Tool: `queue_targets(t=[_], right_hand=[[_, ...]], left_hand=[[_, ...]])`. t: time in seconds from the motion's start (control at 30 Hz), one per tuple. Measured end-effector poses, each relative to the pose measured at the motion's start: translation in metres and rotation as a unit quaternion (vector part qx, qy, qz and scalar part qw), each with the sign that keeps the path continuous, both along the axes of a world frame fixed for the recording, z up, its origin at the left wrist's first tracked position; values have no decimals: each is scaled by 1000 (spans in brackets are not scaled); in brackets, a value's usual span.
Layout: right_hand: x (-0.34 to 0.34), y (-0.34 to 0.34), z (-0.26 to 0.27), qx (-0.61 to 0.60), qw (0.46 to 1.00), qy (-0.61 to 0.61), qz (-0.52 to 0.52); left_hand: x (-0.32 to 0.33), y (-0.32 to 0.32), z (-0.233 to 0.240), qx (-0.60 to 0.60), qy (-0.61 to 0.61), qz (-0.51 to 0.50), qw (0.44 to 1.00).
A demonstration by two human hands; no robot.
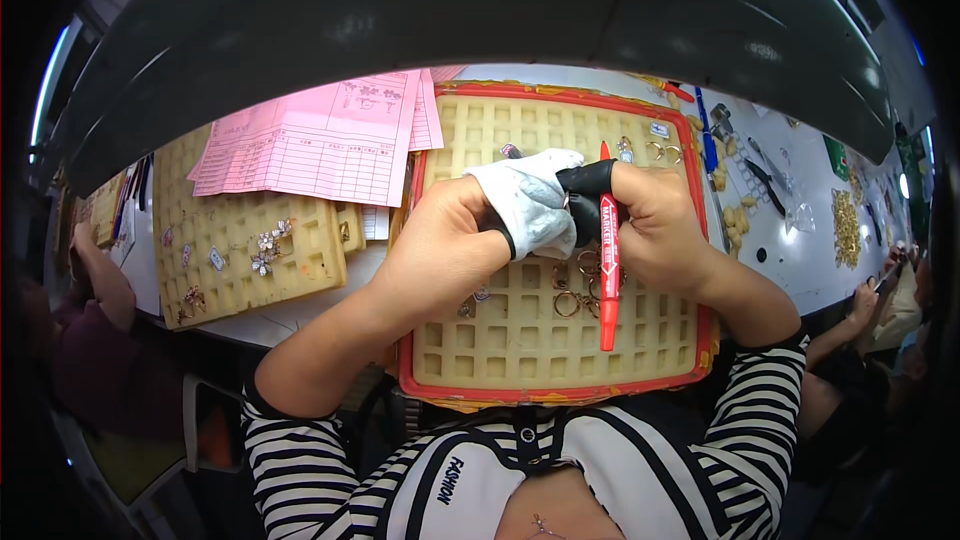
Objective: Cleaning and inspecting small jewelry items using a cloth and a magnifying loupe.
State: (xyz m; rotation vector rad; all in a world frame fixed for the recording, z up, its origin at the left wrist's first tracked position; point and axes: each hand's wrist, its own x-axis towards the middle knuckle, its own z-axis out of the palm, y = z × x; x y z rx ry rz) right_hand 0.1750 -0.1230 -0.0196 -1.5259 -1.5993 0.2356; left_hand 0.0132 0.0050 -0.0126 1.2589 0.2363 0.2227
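Observation:
Above a yellowish gridded foam tray with a red rim (555, 393), my two hands meet. My left hand (457, 240) grips a stained white cloth (534, 199). Black finger cots cover fingertips of both hands. My right hand (652, 221) has a red marker (609, 277) held upright in the picture, its fingers pressed against the cloth's right edge. A small shiny bit shows between the fingers there; what it is, I cannot tell. Gold-coloured rings (568, 304) lie in the tray just below the hands, and more rings (664, 152) sit at its upper right.
Pink printed forms (307, 142) overlap a second foam tray (247, 300) with flower-shaped jewellery (268, 244) at left. To the right lie pliers (765, 184), a blue pen (705, 131), yellowish finger cots (735, 221) and a gold-coloured pile (846, 229). A dark lamp hood spans the top. People sit on both sides.

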Motion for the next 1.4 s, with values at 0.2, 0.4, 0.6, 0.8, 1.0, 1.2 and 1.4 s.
queue_targets(t=[0.2, 0.4, 0.6, 0.8, 1.0, 1.2, 1.4], right_hand=[[-5, -2, 26, -208, 928, 308, 8], [-1, -2, 28, -226, 896, 380, 28], [-5, -2, 20, -70, 963, 261, 1], [9, 3, 4, 119, 985, -128, 15], [1, 0, 13, 24, 999, 36, 11], [10, -7, 23, -121, 937, 326, 42], [10, -8, 27, -191, 906, 376, 44]], left_hand=[[-1, 1, -7, 77, -17, 13, 997], [-1, 0, -7, 91, -30, 13, 995], [-1, 1, 4, 25, 10, -2, 1000], [-1, 6, 0, -58, 39, -52, 996], [-1, 5, -1, -65, 31, -19, 997], [-1, 5, 5, -13, 58, -3, 998], [0, 4, 0, -25, 34, 3, 999]])
